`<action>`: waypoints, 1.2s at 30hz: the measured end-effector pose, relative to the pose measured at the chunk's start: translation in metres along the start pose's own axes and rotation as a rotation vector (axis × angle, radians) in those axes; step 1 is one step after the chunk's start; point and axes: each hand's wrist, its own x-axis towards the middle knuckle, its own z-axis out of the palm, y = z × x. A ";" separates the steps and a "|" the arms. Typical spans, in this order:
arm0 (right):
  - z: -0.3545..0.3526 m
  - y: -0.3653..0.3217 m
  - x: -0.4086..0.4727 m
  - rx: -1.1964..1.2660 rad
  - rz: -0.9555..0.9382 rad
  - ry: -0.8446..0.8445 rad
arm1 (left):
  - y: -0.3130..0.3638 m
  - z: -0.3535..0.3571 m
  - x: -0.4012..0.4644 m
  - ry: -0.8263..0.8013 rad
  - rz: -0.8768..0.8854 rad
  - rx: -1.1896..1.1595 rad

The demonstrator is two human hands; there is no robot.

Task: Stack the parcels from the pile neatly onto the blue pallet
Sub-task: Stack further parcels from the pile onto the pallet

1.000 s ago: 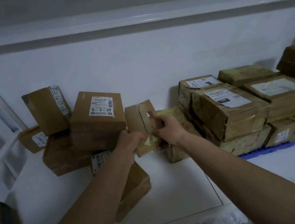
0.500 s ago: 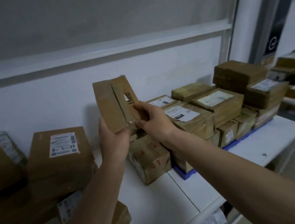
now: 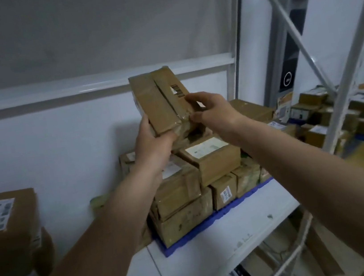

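Note:
A small brown taped parcel (image 3: pixel 159 99) is held up in the air, tilted, above the stacked parcels. My left hand (image 3: pixel 151 140) grips its lower left corner from beneath. My right hand (image 3: pixel 210 110) pinches its lower right edge. Below it, several brown parcels (image 3: pixel 211 157) are stacked in layers on the blue pallet (image 3: pixel 212 225), which lies on the white shelf (image 3: pixel 247 229). At the left edge sits a large parcel (image 3: pixel 4 228) of the loose pile, with a white label on top.
A metal rack upright (image 3: pixel 236 32) stands just behind the pallet on the right. Diagonal braces (image 3: pixel 289 29) cross the right side. More parcels (image 3: pixel 337 116) lie on other pallets beyond the rack. The white wall runs behind the shelf.
Both hands have lifted the small parcel from the pile and carried it rightward and upward over the pallet stack. The view has swung right, so the pile has slid to the left edge.

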 end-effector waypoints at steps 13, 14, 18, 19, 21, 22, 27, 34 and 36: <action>-0.174 0.062 0.056 -0.048 0.063 0.014 | -0.002 0.171 0.052 -0.162 0.008 0.038; -0.179 0.069 0.061 -0.039 0.070 0.016 | -0.007 0.179 0.055 -0.167 0.001 0.044; -0.196 0.098 0.083 0.000 0.109 0.017 | -0.023 0.202 0.068 -0.186 -0.062 0.056; -0.199 0.104 0.088 0.002 0.115 0.012 | -0.028 0.206 0.072 -0.182 -0.075 0.061; -0.204 0.116 0.100 -0.001 0.121 -0.003 | -0.035 0.214 0.081 -0.163 -0.088 0.081; -0.206 0.123 0.106 -0.003 0.121 -0.012 | -0.039 0.218 0.086 -0.154 -0.093 0.089; -0.212 0.148 0.145 -0.026 0.111 -0.056 | -0.056 0.230 0.120 -0.137 -0.141 0.080; -0.212 0.176 0.201 -0.104 0.055 -0.138 | -0.077 0.230 0.161 -0.095 -0.179 0.102; -0.211 0.184 0.210 -0.099 0.058 -0.151 | -0.080 0.232 0.165 -0.071 -0.183 0.110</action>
